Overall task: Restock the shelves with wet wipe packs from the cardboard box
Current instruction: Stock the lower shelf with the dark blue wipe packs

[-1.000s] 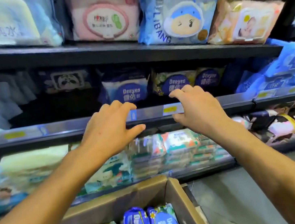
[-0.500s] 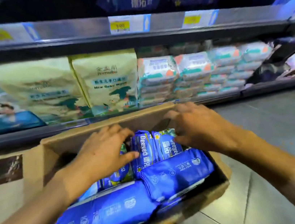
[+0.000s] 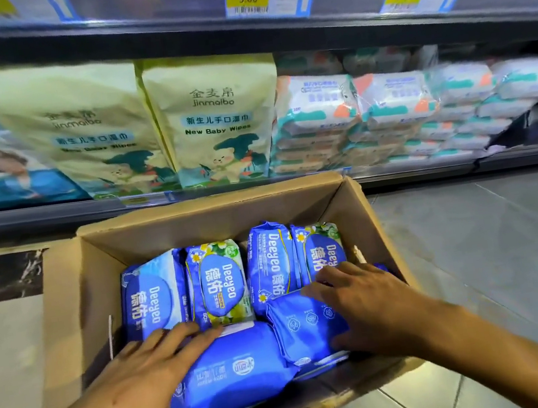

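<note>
**Both hands on the flat packs, one at each outer end**

The cardboard box (image 3: pixel 69 318) stands on the floor just in front of the bottom shelf (image 3: pixel 54 213), and every wet wipe pack to be stocked is inside it. At the near left, the left hand (image 3: pixel 128 393) lies over the left end of the large blue pack (image 3: pixel 235 371). Its fingers (image 3: pixel 175 336) are spread and almost straight across the top, and its thumb is at the near edge. It covers the pack without clamping it.

That pack lies flat, its long axis running left to right across the box, away from the palm. Just to its right, and touching it, the smaller blue pack (image 3: pixel 305 326) also lies flat. Behind both, four upright Deeyeo packs (image 3: pixel 220 283) stand in a row against the middle of the box.

The right hand (image 3: pixel 375 306) reaches in from the right, fingers extended over the smaller pack's far right corner and thumb by its near side, laid on but not closed.

Each hand is nearest its own pack, so the likely next move is to close inward and lift toward the shelf beyond.
</note>
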A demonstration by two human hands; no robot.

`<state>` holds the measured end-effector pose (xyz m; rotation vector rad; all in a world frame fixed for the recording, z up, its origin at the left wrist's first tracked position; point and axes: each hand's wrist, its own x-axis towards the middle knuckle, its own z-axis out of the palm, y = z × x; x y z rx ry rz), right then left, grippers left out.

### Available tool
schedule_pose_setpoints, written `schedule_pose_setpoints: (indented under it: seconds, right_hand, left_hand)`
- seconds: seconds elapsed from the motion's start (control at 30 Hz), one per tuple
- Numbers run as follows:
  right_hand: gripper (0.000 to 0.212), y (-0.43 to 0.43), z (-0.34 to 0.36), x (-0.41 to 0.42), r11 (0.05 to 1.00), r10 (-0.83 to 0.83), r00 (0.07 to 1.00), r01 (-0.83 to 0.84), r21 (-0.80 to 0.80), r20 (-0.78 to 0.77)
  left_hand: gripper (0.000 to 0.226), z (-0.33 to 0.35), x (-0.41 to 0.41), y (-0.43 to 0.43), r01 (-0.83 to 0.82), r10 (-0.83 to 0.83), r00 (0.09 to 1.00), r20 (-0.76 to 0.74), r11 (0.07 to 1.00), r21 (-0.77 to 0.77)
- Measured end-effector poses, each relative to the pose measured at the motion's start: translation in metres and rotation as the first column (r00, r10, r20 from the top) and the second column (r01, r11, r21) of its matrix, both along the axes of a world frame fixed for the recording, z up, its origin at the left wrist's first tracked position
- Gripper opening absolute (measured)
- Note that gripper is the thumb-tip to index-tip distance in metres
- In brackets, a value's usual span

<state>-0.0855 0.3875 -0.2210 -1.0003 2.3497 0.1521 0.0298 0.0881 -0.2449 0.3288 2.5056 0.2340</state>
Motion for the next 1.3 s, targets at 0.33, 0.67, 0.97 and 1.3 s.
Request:
schedule_pose_setpoints:
  seconds: [0.33, 0.67, 0.97, 1.3]
  right_hand:
    - [0.101, 0.002, -0.013, -0.02, 0.998, 0.036, 0.982, -0.044, 0.043, 0.184]
    - [0.076, 0.008, -0.045, -0.062, 0.983, -0.133, 0.894, 0.174, -0.057, 0.428]
    - [0.148, -0.03, -0.045, -0.068, 0.962, -0.168, 0.891, 0.054, 0.269, 0.422]
    - [0.121, -0.037, -0.025, -0.063, 0.981, -0.133, 0.921, 0.071, 0.179, 0.367]
  left_hand:
    - [0.098, -0.017, -0.027, -0.022, 0.023, -0.058, 0.976, 0.209, 0.986, 0.165]
    - [0.067, -0.02, -0.044, -0.045, -0.027, 0.023, 0.999, 0.031, 0.989, 0.148]
    - [0.102, -0.022, -0.057, -0.043, 0.01, -0.028, 0.959, 0.283, 0.998, 0.064]
    - [0.109, -0.005, -0.075, -0.044, -0.104, 0.052, 0.934, 0.354, 0.986, 0.129]
